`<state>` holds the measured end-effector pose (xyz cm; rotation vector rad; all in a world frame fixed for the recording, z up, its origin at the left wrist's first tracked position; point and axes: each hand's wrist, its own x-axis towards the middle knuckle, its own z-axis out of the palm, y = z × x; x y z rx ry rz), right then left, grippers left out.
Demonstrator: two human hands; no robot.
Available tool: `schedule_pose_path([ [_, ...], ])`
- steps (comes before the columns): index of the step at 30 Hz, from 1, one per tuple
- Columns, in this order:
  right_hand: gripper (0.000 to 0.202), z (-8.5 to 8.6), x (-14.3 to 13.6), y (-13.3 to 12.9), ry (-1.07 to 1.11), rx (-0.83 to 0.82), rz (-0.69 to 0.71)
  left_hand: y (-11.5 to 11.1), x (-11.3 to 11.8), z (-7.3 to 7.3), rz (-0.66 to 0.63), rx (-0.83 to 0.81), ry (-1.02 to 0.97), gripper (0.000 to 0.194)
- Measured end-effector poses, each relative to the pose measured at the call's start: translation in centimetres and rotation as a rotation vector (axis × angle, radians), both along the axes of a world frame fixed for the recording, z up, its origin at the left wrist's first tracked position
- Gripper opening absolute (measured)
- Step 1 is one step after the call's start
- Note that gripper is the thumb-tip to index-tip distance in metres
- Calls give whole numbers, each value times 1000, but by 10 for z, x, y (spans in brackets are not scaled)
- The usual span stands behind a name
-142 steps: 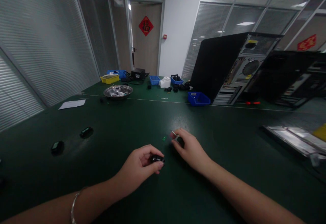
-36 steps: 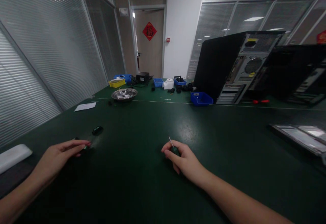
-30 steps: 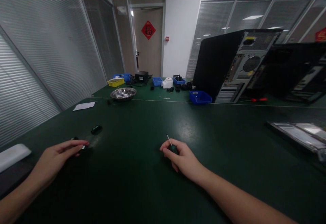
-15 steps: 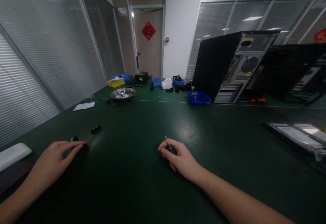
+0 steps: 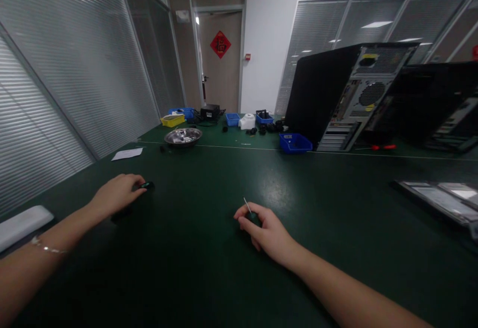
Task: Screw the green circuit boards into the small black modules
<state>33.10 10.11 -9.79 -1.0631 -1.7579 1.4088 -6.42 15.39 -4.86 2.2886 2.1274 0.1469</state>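
My left hand (image 5: 120,191), wearing a bracelet, reaches out over the green table. Its thumb and fingertips close on the near end of a small black part with a greenish patch (image 5: 148,185); blur hides its exact kind. Beneath that hand is a dark patch, and I cannot tell whether it is shadow or another part. My right hand (image 5: 267,228) rests at the middle of the table, its fingers wrapped round a screwdriver (image 5: 252,217). The screwdriver's thin metal shaft points up and to the left, and most of its dark handle is hidden in the palm.
A round metal dish (image 5: 182,137) holding small pieces stands at the back left, near a white paper (image 5: 127,154). A blue bin (image 5: 295,143) sits before a black computer tower (image 5: 321,94). Flat metal-topped units (image 5: 440,201) lie right, a white object (image 5: 26,226) left.
My left hand has moved forward and right, from the nearer dark part to the farther small black one. My right hand keeps its hold on the screwdriver. The view has shifted slightly.
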Motion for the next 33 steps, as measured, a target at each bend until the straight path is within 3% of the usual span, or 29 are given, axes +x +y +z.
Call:
schedule_pose_path([
  [3,20,0,0,-3,-11,114,-33,-4,26,-2,-94,21,-31,36],
  [6,36,-1,-2,-6,-24,231,-61,-21,78,-6,-263,-1,-137,31],
  [9,42,-4,-3,-7,-40,295,-82,-37,139,-13,-541,-64,-406,21],
  [13,41,-6,-2,-11,-54,357,-112,-41,187,-27,-653,-103,-475,17],
  [19,40,3,9,-14,-99,453,-122,-37,187,-40,-694,-138,-595,20],
  [22,42,5,13,-9,-134,510,-86,-35,183,-41,-698,-198,-684,26],
  [26,44,5,13,-2,-161,522,-73,-33,184,-40,-675,-242,-733,17],
  [33,32,9,14,-2,-227,492,-53,-27,182,-41,-527,-208,-865,12],
])
